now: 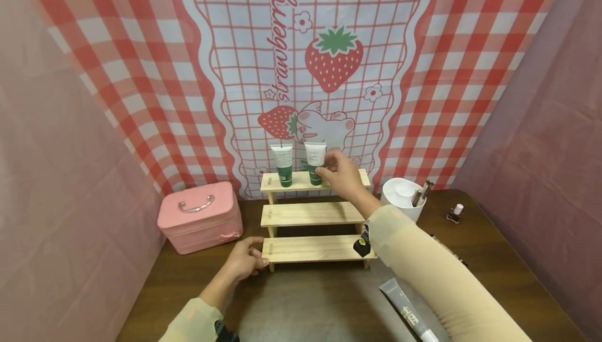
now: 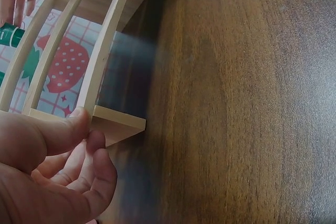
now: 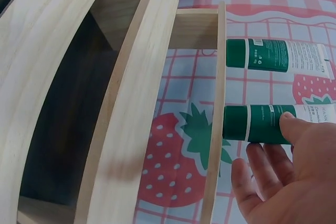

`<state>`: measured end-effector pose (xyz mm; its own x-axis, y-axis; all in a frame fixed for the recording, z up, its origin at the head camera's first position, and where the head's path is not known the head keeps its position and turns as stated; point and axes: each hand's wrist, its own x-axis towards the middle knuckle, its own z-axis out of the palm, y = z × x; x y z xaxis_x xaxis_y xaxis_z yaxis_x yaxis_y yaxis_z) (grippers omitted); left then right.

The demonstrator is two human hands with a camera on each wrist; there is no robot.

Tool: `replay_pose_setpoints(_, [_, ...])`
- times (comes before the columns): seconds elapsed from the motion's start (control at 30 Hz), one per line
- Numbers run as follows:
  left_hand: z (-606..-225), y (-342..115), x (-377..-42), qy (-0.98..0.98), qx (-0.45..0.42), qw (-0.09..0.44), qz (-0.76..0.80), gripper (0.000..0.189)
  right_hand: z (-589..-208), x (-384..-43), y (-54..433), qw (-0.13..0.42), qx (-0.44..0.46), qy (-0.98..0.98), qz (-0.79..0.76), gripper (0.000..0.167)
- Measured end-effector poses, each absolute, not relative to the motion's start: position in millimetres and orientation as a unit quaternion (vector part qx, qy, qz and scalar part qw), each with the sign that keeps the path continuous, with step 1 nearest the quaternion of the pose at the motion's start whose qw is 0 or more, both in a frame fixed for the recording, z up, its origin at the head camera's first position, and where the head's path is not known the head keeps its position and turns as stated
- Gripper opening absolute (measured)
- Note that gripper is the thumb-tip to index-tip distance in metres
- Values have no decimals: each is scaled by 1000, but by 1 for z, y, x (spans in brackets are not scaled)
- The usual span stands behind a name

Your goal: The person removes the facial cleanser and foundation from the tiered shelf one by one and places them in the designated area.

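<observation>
A three-tier wooden display rack point(image 1: 310, 248) stands on the table. My left hand point(image 1: 245, 260) pinches the left end of its lowest tier, thumb point(image 2: 79, 121) on top and fingers curled under. Two green-and-white squeeze tubes stand cap-down on the top tier. The left-hand tube point(image 1: 283, 164) stands on its own. My right hand point(image 1: 345, 176) holds the other tube point(image 1: 314, 159), its thumb on the front and fingers reaching behind. In the right wrist view this tube's green cap point(image 3: 235, 123) is right at the shelf board.
A pink case point(image 1: 199, 216) with a metal handle sits left of the rack. To the right are a white round organizer point(image 1: 398, 193) holding slim items and a small dark bottle point(image 1: 454, 213) with a white cap. A grey tube point(image 1: 406, 308) lies beneath my right forearm.
</observation>
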<state>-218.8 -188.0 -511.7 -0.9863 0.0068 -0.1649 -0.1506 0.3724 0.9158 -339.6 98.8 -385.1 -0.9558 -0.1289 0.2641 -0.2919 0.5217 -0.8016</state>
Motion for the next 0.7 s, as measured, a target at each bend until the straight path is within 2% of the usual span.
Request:
replay_pose_setpoints(0.3, [-512, -190, -222, 825, -41, 71, 560, 62, -372, -327, 121, 86, 145, -872, 459, 38])
replay_pose_setpoints(0.5, [-511, -190, -221, 826, -40, 74, 557, 62, -368, -301, 158, 81, 153, -887, 429, 40])
replay_pose_setpoints(0.7, [-511, -189, -219, 825, -42, 73, 559, 62, -382, -266, 204, 92, 159, -898, 400, 35])
